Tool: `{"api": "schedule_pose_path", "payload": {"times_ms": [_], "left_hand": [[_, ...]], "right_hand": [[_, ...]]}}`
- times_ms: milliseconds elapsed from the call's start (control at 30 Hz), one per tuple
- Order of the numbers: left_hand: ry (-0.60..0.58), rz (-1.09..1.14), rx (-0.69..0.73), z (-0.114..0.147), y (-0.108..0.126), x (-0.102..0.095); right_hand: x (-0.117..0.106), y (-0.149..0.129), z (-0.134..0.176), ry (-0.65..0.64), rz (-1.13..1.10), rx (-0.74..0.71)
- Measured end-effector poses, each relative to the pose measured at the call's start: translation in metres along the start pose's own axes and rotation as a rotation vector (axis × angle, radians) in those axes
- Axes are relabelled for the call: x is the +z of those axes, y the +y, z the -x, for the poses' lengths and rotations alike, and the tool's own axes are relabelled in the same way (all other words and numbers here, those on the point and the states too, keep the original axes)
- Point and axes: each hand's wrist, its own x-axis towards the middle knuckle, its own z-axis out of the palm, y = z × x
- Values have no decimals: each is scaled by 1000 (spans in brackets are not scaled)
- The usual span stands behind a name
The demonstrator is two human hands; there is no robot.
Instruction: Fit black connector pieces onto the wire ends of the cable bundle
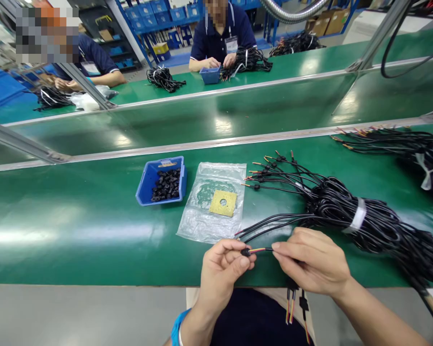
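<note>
Just over the near edge of the bench (pixel 75 259), the left hand (pixel 222 271) pinches a small black fitting (pixel 245 252) while the right hand (pixel 312 259) nips the black cable (pixel 269 249) between thumb and finger, which I'd judge light and bendy, best held behind its delicate coloured wires (pixel 257 250).

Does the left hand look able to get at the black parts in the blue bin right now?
Likely yes: the black parts sit in an open-topped blue bin, with only the plastic bag and tabletop between, though the left hand holds a small black piece.
</note>
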Motion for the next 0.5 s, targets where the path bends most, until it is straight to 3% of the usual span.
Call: {"api": "schedule_pose_path", "payload": {"times_ms": [500], "left_hand": [[41, -5, 15, 0, -1, -1]], "right_hand": [[-1, 1, 0, -39, -11, -9]]}}
